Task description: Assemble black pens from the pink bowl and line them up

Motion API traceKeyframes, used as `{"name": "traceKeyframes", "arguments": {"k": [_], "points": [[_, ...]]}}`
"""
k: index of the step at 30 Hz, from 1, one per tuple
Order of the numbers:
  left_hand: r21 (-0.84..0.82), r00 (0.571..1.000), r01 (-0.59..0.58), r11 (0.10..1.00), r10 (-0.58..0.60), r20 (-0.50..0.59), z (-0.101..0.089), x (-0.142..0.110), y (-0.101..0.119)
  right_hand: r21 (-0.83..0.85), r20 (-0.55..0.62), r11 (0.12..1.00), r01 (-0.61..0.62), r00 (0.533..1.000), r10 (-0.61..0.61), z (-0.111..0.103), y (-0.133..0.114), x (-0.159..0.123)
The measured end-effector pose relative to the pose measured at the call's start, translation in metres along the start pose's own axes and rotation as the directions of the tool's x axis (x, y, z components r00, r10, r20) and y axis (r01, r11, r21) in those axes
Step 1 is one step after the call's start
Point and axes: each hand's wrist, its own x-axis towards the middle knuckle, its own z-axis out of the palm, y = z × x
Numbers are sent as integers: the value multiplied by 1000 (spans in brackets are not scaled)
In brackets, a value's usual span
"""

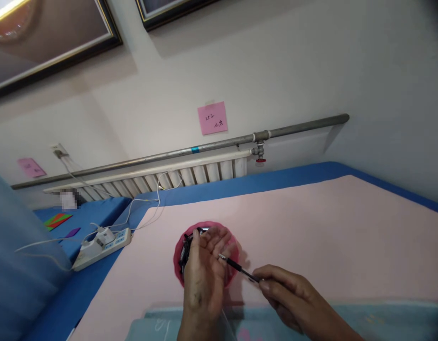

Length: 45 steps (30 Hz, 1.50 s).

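My right hand [288, 293] pinches a pen [236, 265] with a black grip and a silver tip. The tip points left, toward my left hand; whether it touches the skin I cannot tell. Palm up and fingers stretched, my left hand [206, 265] is over a pink bowl [178, 253] with a wavy rim. Nothing shows in the palm. Several small dark, shiny pieces [185, 251] lie in the bowl, partly hidden by the left hand; their kind is unclear.
A pale pink sheet [311, 237] covers the blue table, with a light blue cloth [347, 317] along the near edge. A power strip [108, 248] with plugs and white cables is at left, beside a blue curtain [20, 265]. Behind are a radiator [205, 173] and a pipe [304, 126].
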Motion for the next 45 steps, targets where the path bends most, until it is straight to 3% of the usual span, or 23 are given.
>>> {"name": "traceKeyframes", "arguments": {"k": [4, 7, 11, 17, 23, 26, 29, 36, 39, 41, 43, 45], "points": [[111, 1000, -1, 994, 0, 6, -3, 0, -5, 223, 4, 971, -88, 996, 90, 0, 2, 1], [178, 997, -69, 982, 61, 48, -3, -2, -10, 261, -29, 962, -77, 996, 88, -3, -2, -2], [240, 998, -56, 969, 48, 37, -1, -3, -14, 241, -45, 968, -66, 996, 79, -3, -9, -6], [197, 999, -44, 979, 37, 38, -3, -2, -17, 138, -116, 990, 33, 993, -17, -1, -14, -12], [191, 999, -22, 981, 16, 32, -4, -3, -18, -124, -207, 983, 137, 965, -161, -1, -11, -15], [163, 999, 6, 987, -12, 38, -3, -4, -19, -288, -240, 930, 227, 923, -300, -2, -8, -16], [124, 999, 13, 992, -17, 35, -1, -4, -21, -409, -194, 855, 319, 885, -423, -4, -5, -16], [140, 999, 2, 990, -7, 34, -3, -2, -28, -556, -139, 696, 455, 774, -617, -9, 0, -15], [155, 995, -12, 988, -3, 99, -3, -2, -27, -450, -196, 795, 407, 824, -532, -6, 0, -14], [161, 991, -25, 987, 3, 134, -3, -2, -27, -264, -195, 917, 298, 915, -354, -4, 1, -13], [163, 992, -44, 986, 24, 127, -2, -2, -28, -64, -117, 987, 150, 981, -156, -1, 2, -12], [167, 995, -68, 984, 56, 77, -3, -1, -31, 17, -90, 996, 90, 992, -88, 3, 2, -11]]}}
